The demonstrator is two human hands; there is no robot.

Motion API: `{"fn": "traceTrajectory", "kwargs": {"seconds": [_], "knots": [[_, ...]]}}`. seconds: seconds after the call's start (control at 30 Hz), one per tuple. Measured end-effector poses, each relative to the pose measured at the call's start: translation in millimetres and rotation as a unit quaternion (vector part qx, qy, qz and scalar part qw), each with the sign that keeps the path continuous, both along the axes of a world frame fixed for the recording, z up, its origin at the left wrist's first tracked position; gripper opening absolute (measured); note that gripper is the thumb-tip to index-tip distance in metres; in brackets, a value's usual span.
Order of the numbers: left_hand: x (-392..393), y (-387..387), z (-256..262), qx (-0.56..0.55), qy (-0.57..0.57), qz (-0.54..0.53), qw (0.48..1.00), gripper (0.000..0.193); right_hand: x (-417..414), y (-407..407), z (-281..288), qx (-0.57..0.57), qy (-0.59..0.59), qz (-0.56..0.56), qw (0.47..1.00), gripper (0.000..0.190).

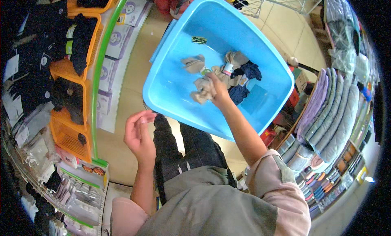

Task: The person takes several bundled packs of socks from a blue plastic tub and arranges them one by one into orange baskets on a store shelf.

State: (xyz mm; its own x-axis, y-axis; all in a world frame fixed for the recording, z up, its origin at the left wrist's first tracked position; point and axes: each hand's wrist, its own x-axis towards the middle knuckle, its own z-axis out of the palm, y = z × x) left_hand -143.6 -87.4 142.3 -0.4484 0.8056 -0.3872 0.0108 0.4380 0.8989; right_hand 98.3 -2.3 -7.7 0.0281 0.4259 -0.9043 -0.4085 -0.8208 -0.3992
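Note:
A large light-blue plastic tub (256, 31) stands before me with several bundled socks inside. My right hand (219, 88) reaches into it and grips a beige sock bundle (203, 90), slightly blurred. Just beyond the fingers is another beige bundle (194, 63) with a green-and-white band. Beside the hand lie a beige pair (236, 59) with a pale band and navy socks (239, 94), partly overlapping. A small patterned label (199, 40) is on the tub's inner surface. My left hand (139, 129) hovers outside the tub's near-left edge, holding nothing, with its fingers loosely curled.
Orange baskets (71, 138) of dark goods line a green-edged shelf (98, 68) on the left, above white-and-purple boxes (114, 42). Quilted goods (331, 113) stand on the right. A wire rack (285, 0) is beyond the tub, over the tiled floor (129, 86).

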Motion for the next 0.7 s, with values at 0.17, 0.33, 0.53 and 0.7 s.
{"fn": "traceTrajectory", "kwargs": {"seconds": [0.17,0.33,0.53,0.7], "knots": [[30,25,-6,-0.03,-0.109,-0.059,0.992,0.02,-7,-5,71,-0.016,0.046,-0.008,0.999,0.03],[48,24,-16,-0.09,-0.235,-0.083,0.964,0.03,-41,-32,119,0.093,0.013,0.033,0.995,0.031],[30,4,-10,-0.046,-0.341,-0.014,0.939,0.039,-116,-90,152,0.287,-0.061,0.19,0.937,0.042],[-39,-34,0,-0.005,-0.309,0.03,0.951,0.034,-175,-123,150,0.398,-0.131,0.332,0.845,0.049]]}}
